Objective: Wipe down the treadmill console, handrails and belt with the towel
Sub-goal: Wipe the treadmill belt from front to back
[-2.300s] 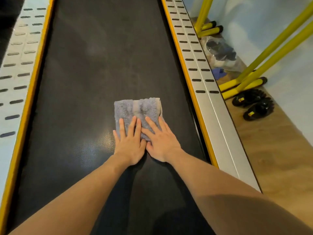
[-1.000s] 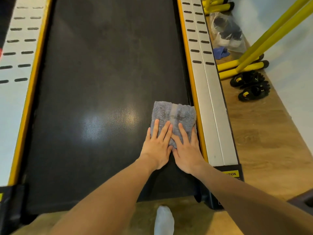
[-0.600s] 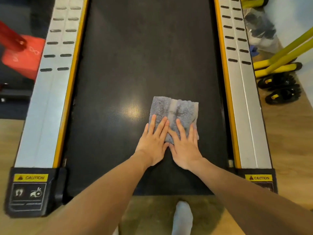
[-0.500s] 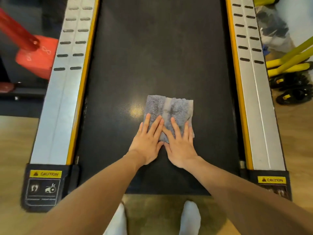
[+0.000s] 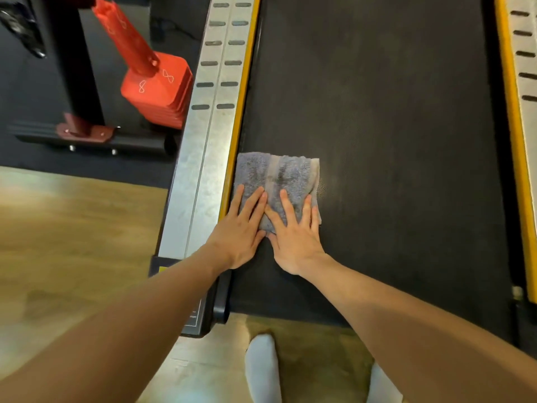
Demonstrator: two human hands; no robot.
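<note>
A: What is worrying you most here?

B: The folded grey terry towel [image 5: 276, 181] is lying on the black textured treadmill belt [image 5: 392, 126], its left edge touching the yellow strip [image 5: 236, 112] that borders the belt. My guess is that if it is pushed further that way, the edge is likely to ride up onto the strip and bunch, and a thin band of belt beside the strip is going to stay unwiped.

A: And the grip?

B: Neither hand is really clutching anything. The left hand [image 5: 238, 231] and the right hand [image 5: 293, 234] are both lying flat with straight, spread fingers, pressing only the near half of the towel, while their heels are resting on the bare belt just short of it. Pressure that uneven (all at the near edge) could let the far half lift or fold over.

A: Anything else?

B: The person is leaning in over the belt's near end, white-socked feet [image 5: 263, 370] standing on the wooden floor [image 5: 72, 228] just behind it, so a sudden slip of the towel could be tipping the weight forward.

A: How is the towel looking?

B: It is folded into a rough square, with a paler woven band running across it and a slightly ragged right edge.
</note>
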